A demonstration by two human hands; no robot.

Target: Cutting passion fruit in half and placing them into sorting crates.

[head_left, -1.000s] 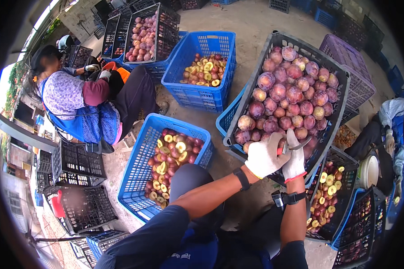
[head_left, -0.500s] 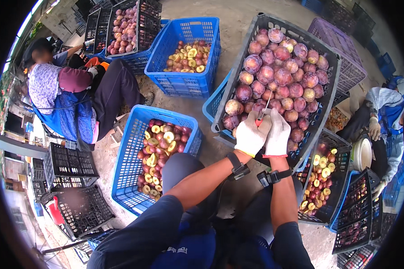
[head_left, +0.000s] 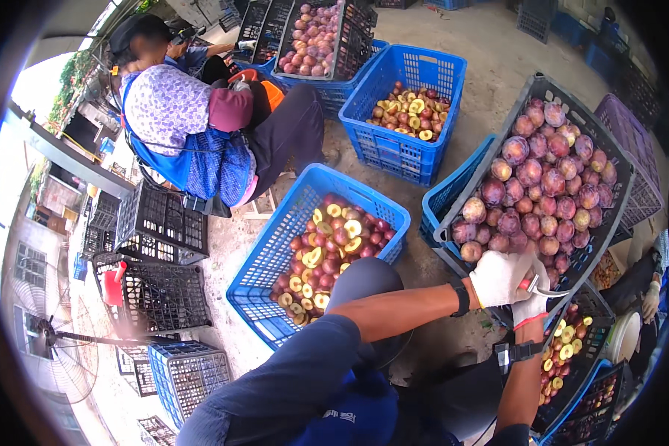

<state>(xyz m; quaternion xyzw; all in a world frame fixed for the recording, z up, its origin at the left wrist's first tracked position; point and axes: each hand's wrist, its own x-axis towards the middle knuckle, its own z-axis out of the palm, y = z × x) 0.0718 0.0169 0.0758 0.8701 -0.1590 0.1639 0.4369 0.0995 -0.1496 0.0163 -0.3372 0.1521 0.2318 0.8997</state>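
My left hand (head_left: 496,279), in a white knit glove, is closed near the front edge of the black crate (head_left: 453,215) of whole plums (head_left: 531,186). From its fingers juts a knife (head_left: 551,292) with a red handle end and a short metal blade pointing right. My right hand (head_left: 531,306), gloved too, is closed just below and against the left; what its fingers hold is hidden. Between my knee and a seated person, a blue crate (head_left: 253,290) holds whole plums and cut plum halves (head_left: 342,238).
Another blue crate (head_left: 403,160) with cut plums stands farther back. At right are a dark crate of cut plums (head_left: 565,349), a white bucket (head_left: 623,338) and a purple crate (head_left: 632,163). One person (head_left: 175,104) sits at left. Black crates (head_left: 163,223) lie at far left.
The view has swung left, so the crates appear farther right. My hands, with the knife, have drawn from over the plums to the crate's near edge; the blade now points right rather than away.
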